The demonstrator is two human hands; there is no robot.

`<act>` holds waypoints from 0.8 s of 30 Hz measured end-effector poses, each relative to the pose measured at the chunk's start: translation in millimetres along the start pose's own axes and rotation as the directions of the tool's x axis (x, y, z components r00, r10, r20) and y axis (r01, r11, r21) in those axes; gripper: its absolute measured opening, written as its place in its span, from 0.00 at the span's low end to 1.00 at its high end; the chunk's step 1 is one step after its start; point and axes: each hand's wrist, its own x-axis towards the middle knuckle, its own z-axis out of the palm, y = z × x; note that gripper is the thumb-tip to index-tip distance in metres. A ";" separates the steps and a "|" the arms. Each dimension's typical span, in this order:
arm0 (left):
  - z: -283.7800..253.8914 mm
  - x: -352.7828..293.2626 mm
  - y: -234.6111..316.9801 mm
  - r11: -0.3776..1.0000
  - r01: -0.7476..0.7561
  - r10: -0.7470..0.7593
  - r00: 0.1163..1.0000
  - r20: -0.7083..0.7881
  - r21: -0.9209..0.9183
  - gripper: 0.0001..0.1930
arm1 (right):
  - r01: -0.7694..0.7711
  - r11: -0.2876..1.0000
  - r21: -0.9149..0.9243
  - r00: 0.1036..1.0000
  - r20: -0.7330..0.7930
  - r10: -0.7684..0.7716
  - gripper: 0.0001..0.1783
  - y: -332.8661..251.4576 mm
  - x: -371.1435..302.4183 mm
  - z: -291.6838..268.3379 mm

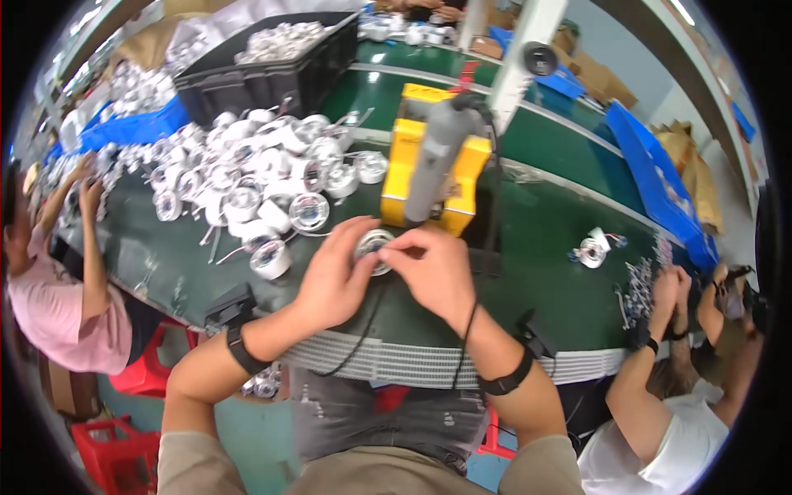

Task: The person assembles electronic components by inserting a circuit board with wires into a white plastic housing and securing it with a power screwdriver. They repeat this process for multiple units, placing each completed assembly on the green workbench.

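A round white housing (374,245) with a silvery rim and open face sits between my two hands, above the green tabletop. My left hand (337,268) is closed round its left side, thumb along the near edge. My right hand (433,268) pinches at the open face from the right; whatever lies between those fingertips is hidden. Just beyond my hands, a grey cylindrical tool (433,165) leans nose-down in front of a yellow stand (402,157). To the left is a large heap of similar white housings (247,169), many with thin wires.
A black crate (247,78) and a blue bin (153,122), both filled with white parts, stand far left. One white assembly (592,249) lies at right, near small loose parts (637,293). Co-workers sit on both sides. A post (524,66) rises beyond the stand.
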 end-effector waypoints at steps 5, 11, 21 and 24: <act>-4.5 -1.2 0.9 0.998 0.060 -0.059 0.998 0.019 -0.035 0.21 | -0.070 0.996 0.050 0.997 0.036 0.068 0.07 -3.1 0.9 3.0; -8.0 3.5 3.6 0.996 0.086 -0.084 0.995 0.061 -0.031 0.21 | -0.081 0.996 0.035 0.997 -0.016 0.082 0.08 4.3 1.2 7.7; -19.3 13.3 2.2 0.897 0.358 -0.263 0.904 0.336 -0.259 0.20 | 0.298 0.950 -0.094 0.852 -0.422 -0.310 0.37 -14.8 25.8 -5.4; -12.2 3.8 -3.4 0.709 0.464 -0.199 0.854 0.480 -0.531 0.20 | 0.215 0.964 0.159 0.959 -0.220 -0.178 0.40 -10.6 34.5 -11.2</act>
